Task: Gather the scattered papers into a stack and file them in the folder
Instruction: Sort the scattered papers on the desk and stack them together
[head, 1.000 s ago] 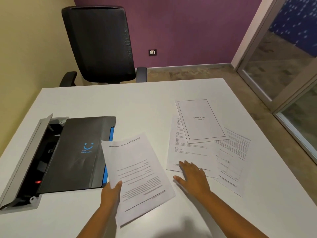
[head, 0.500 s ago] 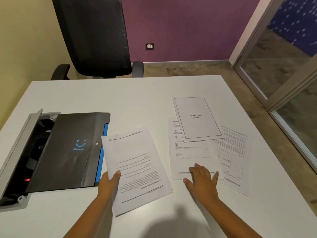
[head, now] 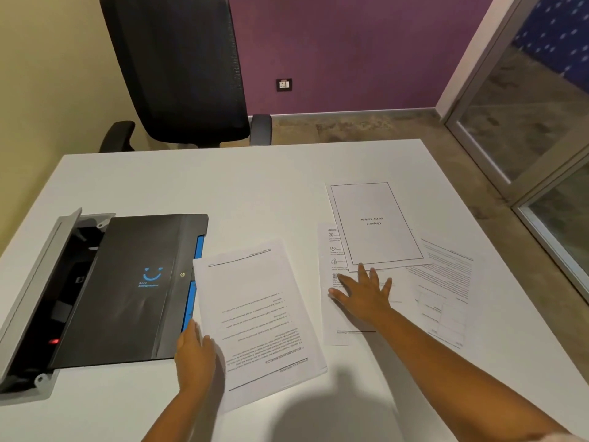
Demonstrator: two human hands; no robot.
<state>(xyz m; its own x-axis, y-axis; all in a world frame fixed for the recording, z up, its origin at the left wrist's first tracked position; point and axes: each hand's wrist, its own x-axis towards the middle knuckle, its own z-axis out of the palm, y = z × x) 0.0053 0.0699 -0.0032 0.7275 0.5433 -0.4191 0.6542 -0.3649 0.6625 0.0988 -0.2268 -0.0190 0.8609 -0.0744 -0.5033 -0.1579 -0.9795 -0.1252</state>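
The left hand (head: pixel 194 355), at the lower centre of the frame, is seen holding the near left edge of a white printed sheet (head: pixel 258 317), with the thumb laid on top of the paper; the fingers below are hidden. The right hand (head: pixel 363 290), right of centre, is laid flat with spread fingers on a second white printed sheet (head: pixel 331 314), and its fingertips touch the near edge of a white title page with a black border (head: pixel 376 224). A fourth printed sheet with a table on it (head: pixel 446 291) is partly covered by these, toward the right of the frame. The closed black plastic folder with a blue smile logo (head: pixel 127 291) lies at the left on the white table (head: pixel 255 186), and the held sheet slightly overlaps its blue edge.

Three sheets are judged as not yet gathered. If the flat hand is dragged, only the upper sheet may slide while the lower ones stay, so the stack would be uneven. A sheet could also be pushed off the right edge, or creased.
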